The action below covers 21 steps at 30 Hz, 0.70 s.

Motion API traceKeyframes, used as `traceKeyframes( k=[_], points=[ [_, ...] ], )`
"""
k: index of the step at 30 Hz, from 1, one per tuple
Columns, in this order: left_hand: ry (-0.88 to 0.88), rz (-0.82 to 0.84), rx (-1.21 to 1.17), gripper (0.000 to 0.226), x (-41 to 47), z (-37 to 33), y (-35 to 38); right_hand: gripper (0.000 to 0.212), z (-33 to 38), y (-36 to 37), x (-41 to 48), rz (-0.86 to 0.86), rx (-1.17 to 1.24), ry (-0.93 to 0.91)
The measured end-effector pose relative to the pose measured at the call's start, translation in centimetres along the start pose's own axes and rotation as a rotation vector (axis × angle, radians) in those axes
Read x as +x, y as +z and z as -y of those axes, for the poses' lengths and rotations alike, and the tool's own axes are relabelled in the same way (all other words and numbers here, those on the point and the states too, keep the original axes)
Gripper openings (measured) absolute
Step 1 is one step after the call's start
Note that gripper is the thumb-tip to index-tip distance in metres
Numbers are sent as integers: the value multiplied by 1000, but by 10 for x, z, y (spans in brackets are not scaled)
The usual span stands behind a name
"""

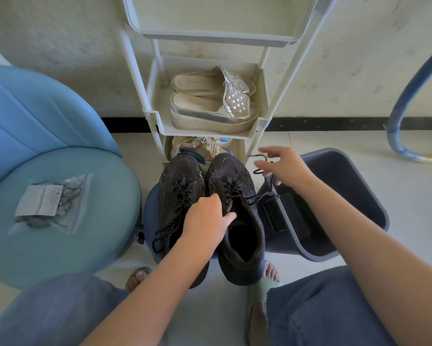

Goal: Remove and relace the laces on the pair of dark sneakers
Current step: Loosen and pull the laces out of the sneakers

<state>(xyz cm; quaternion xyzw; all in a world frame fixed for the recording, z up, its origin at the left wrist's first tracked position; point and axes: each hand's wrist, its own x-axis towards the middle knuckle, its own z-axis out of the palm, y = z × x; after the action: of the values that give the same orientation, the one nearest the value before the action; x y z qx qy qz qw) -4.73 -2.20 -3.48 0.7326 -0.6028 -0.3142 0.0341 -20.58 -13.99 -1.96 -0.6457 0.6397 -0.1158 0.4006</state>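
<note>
- The pair of dark sneakers stands toes-forward on a low blue stool [149,211] just in front of the bottom shelf of the white shoe rack [210,132]. The sneaker being unlaced [234,171] sits on the right of that spot and the other sneaker [177,178] touches it on the left.
- The left hand [205,218] lies across the pair where the two meet. Its fingers are bent down between them and its thumb stretches over the open collar, so it appears to clamp the worked sneaker's inner wall.
- The right hand [284,168] hovers off the rack's front right leg with its fingers spread and loosely bent. The lace [262,196] runs out from the upper eyelets to it and loops by the fingertips, but I cannot tell whether it is pinched or merely draped.
- My reading is that this is early unlacing: the top crossings are slack and the lower ones are still threaded.
- Take a firm pinch near the eyelet rather than far out along the lace, so each pull frees one crossing only.
- Pull along the line of the eyelet, not sideways, and keep the left hand pressing down so the sneaker does not slide off the stool.
- Loosen the crossings from the collar towards the toe, alternating sides.
- Keep the freed lace out of the dark bin [347,188] that lies tipped to the right of the rack's foot.
</note>
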Motion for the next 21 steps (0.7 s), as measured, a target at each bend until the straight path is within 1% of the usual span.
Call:
traceKeyframes(
  k=[2, 3, 4, 5, 6, 7, 9, 11, 12, 14, 16, 18, 19, 20, 21],
  points=[
    [64, -120, -30, 43, 3, -1, -5, 24, 5, 3, -9, 50, -211, -17],
    [118, -186, -52, 40, 6, -3, -7, 22, 8, 5, -14, 130, -265, -11],
    [174, -223, -63, 37, 11, -4, -7, 26, 13, 6, -19, 267, -284, 20],
    [224, -219, -49, 34, 15, -5, -7, 29, 17, 9, -23, 421, -299, 60],
    [260, -188, -20, 32, 19, -5, -5, 30, 20, 12, -28, 531, -335, 89],
    [277, -157, 8, 30, 21, -6, -4, 30, 21, 16, -29, 583, -381, 106],
    [305, -155, 84, 26, 24, -5, -2, 31, 20, 21, -30, 579, -416, 132],
    [348, -181, 167, 21, 30, -4, -1, 33, 18, 24, -28, 560, -372, 171],
    [339, -168, 141, 20, 33, -3, 2, 31, 17, 25, -27, 562, -358, 195],
    [236, -132, -46, 17, 36, -5, 8, 22, 16, 25, -27, 565, -347, 223],
    [23, -194, -312, 16, 37, -6, 15, 20, 13, 24, -25, 560, -306, 261],
    [-226, -261, -729, 18, 37, -3, 13, 24, 10, 21, -23, 572, -297, 287],
    [-311, -259, -925, 20, 37, -3, 10, 26, 7, 19, -22, 579, -311, 284],
    [-340, -235, -1007, 19, 37, -3, 6, 30, 5, 18, -21, 589, -319, 282],
    [-289, -222, -919, 17, 37, -5, 3, 36, 4, 16, -21, 590, -322, 286]
  ],
)
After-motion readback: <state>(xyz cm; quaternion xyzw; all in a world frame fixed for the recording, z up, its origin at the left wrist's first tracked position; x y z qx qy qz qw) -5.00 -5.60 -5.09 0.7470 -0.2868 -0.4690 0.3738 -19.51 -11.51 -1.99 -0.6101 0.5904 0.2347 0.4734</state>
